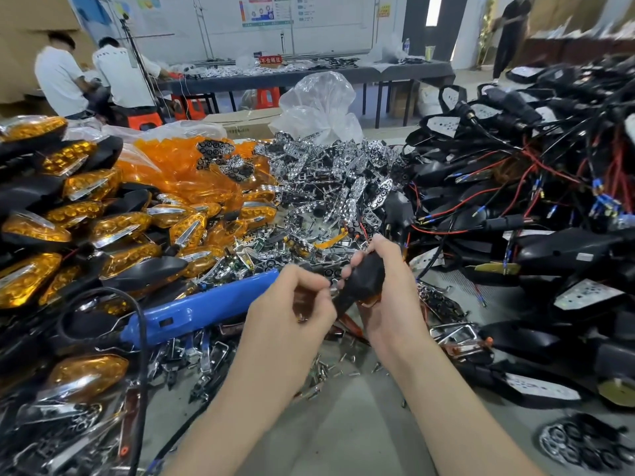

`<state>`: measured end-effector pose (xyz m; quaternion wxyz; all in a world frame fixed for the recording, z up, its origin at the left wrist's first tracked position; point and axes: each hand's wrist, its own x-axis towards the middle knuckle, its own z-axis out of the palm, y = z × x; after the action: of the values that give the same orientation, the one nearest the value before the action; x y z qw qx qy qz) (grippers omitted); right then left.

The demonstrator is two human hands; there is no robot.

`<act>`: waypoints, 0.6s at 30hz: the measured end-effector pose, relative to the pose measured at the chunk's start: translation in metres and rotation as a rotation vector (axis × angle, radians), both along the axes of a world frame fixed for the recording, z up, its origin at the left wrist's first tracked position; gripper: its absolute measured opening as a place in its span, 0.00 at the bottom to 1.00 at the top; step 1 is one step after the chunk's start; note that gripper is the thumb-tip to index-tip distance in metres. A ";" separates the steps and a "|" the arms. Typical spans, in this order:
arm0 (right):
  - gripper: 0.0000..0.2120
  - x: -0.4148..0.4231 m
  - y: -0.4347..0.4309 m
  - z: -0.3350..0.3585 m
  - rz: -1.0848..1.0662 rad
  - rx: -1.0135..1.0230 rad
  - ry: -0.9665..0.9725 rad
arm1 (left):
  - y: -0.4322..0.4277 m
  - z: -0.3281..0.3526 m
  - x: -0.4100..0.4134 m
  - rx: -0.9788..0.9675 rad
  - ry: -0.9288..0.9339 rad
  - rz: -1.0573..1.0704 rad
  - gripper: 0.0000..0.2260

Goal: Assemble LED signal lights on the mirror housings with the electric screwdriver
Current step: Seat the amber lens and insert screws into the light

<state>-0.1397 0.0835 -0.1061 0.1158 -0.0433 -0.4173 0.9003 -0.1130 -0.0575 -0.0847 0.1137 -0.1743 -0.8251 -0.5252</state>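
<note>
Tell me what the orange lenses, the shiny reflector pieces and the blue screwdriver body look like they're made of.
Orange lenses: likely translucent amber plastic, glossy; things beneath show through. Reflector pieces: probably chrome-plated plastic, mirror-bright with moulded sockets, though metal is possible. Screwdriver body: glossy blue moulded plastic, judging by its soft highlights.

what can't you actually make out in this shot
Head view: whatever the left hand pinches, if anything, hidden by its own curled fingers.
Head view: inner face of the black mirror housing gripped by the right hand, turned away and covered by fingers.
Head view: bit of the blue electric screwdriver, behind the left hand.
Head view: text on the wall posters, too small and blurred.
</note>
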 end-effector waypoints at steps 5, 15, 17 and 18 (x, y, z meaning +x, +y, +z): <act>0.12 -0.002 -0.001 0.002 0.003 -0.063 -0.003 | 0.016 0.014 -0.023 0.082 -0.055 -0.056 0.08; 0.09 -0.005 -0.004 -0.008 -0.081 0.172 -0.056 | 0.030 0.009 -0.030 0.181 0.000 -0.077 0.07; 0.08 -0.005 -0.005 -0.010 -0.082 0.192 -0.038 | 0.031 0.009 -0.030 0.176 0.020 -0.071 0.08; 0.08 -0.005 -0.006 -0.010 -0.078 0.194 -0.032 | 0.031 0.008 -0.029 0.172 0.021 -0.068 0.09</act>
<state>-0.1452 0.0776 -0.1160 0.1479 -0.0625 -0.5021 0.8498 -0.1423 -0.0260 -0.0769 0.1191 -0.1975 -0.7693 -0.5958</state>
